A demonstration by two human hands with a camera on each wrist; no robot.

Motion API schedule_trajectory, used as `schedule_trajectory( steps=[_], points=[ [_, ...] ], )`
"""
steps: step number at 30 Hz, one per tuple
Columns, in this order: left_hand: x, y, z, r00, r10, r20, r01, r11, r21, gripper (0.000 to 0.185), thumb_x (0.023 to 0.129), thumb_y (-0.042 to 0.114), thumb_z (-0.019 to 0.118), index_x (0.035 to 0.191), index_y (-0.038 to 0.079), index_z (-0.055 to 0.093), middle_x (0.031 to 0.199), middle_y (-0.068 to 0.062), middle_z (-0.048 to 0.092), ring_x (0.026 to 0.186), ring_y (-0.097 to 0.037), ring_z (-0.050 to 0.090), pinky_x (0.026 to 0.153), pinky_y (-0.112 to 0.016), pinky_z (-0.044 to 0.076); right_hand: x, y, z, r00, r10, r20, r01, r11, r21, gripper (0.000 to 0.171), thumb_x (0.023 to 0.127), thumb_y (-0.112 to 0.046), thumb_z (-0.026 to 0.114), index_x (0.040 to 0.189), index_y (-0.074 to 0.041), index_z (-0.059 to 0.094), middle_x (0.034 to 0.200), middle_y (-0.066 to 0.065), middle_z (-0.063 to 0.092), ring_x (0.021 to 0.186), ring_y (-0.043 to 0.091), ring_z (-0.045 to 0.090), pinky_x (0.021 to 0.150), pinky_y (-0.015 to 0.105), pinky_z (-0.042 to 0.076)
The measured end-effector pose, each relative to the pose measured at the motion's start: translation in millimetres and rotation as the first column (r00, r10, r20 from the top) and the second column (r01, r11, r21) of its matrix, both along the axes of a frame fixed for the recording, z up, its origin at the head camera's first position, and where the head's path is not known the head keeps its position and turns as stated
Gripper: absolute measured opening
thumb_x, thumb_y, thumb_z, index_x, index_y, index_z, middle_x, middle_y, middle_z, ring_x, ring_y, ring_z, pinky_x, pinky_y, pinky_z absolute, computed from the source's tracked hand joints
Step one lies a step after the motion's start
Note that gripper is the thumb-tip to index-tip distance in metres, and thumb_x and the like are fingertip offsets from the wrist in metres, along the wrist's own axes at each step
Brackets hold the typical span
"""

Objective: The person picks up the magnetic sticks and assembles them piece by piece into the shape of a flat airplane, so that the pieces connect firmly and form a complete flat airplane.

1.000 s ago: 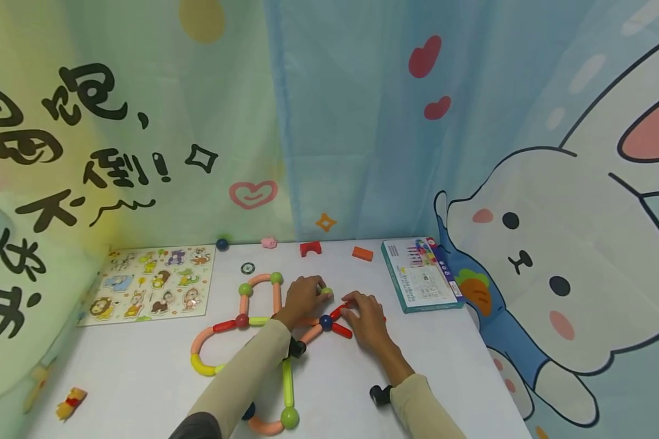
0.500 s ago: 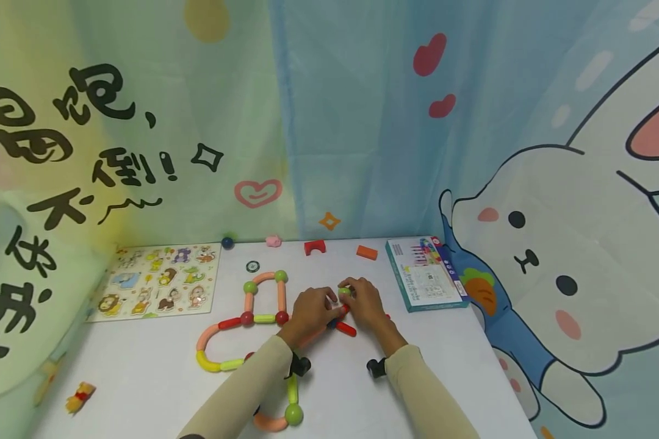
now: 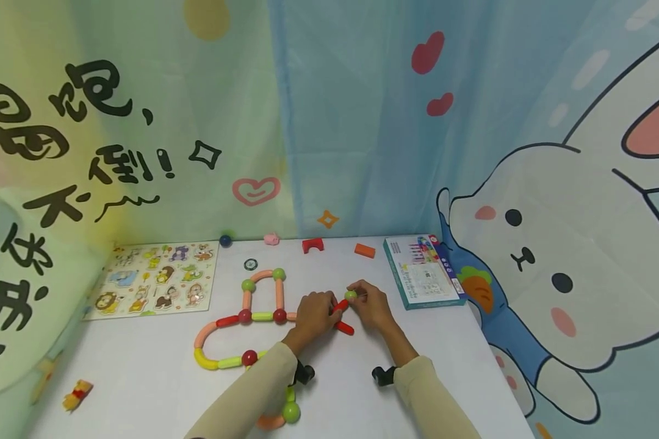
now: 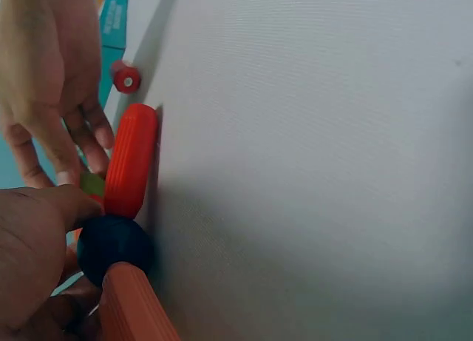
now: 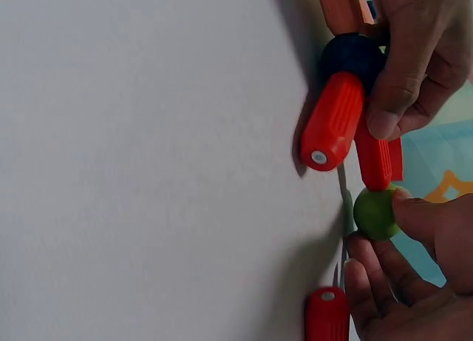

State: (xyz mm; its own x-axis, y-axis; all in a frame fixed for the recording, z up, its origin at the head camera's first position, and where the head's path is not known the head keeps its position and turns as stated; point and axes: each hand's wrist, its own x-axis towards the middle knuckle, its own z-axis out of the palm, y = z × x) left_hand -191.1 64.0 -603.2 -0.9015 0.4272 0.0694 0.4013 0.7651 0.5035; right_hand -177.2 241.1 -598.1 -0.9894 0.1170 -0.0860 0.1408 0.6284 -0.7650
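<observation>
My left hand (image 3: 314, 314) pinches a red magnetic rod (image 5: 374, 160) close to the dark blue ball (image 5: 349, 58). My right hand (image 3: 372, 308) holds a green ball (image 5: 375, 214) between thumb and fingers, right at the rod's far end. A second red rod (image 5: 332, 123) also extends from the blue ball, low over the table. Behind that ball an orange rod (image 4: 133, 304) runs back toward the rest of the figure. Rods and balls, such as a red ball (image 3: 279, 315) and a yellow curved rod (image 3: 205, 360), form the figure on the left, partly hidden by my left arm.
A loose red rod (image 5: 327, 315) lies near my right hand. At the back are a box (image 3: 425, 272), an orange block (image 3: 365, 250), a red arch block (image 3: 312, 245) and a blue ball (image 3: 226, 241). An animal picture board (image 3: 154, 280) lies left, with a small bear figure (image 3: 77, 395) nearer.
The green ball has passed from my left hand to my right. My left hand has moved onto the red rod, which the right hand held earlier.
</observation>
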Motion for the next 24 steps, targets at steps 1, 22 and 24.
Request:
schedule_trajectory(
  steps=[1, 22, 24],
  points=[
    [0.3, -0.4, -0.3, 1.000, 0.001, -0.006, -0.001, 1.000, -0.001, 0.016, 0.094, 0.024, 0.079, 0.097, 0.012, 0.070, 0.070, 0.003, 0.059, 0.071, -0.014, 0.048, 0.072, -0.032, 0.039, -0.2, -1.0, 0.2, 1.000, 0.003, -0.003, -0.003, 1.000, -0.006, 0.025, 0.100, -0.008, 0.072, 0.123, -0.016, 0.071, 0.126, 0.011, 0.074, 0.099, 0.023, 0.065, 0.091, 0.039, 0.055],
    [-19.5, -51.2, 16.0, 0.994, 0.106, -0.013, -0.105, 0.992, 0.065, 0.016, 0.100, 0.028, 0.074, 0.109, 0.016, 0.078, 0.087, 0.002, 0.076, 0.086, -0.018, 0.061, 0.083, -0.037, 0.048, 28.3, -10.2, -5.3, 0.997, 0.026, -0.079, -0.020, 0.997, 0.075, 0.044, 0.096, -0.009, 0.078, 0.138, -0.017, 0.069, 0.141, 0.008, 0.068, 0.116, 0.025, 0.065, 0.105, 0.046, 0.055],
    [-20.7, -58.3, 19.6, 0.995, 0.096, -0.038, -0.093, 0.993, 0.069, 0.015, 0.098, 0.027, 0.076, 0.107, 0.015, 0.078, 0.086, 0.000, 0.078, 0.086, -0.021, 0.065, 0.083, -0.040, 0.051, 31.7, -10.8, -5.5, 0.995, 0.031, -0.093, -0.024, 0.996, 0.081, 0.044, 0.095, -0.009, 0.078, 0.138, -0.017, 0.069, 0.144, 0.009, 0.066, 0.120, 0.026, 0.064, 0.107, 0.048, 0.054]
  ],
)
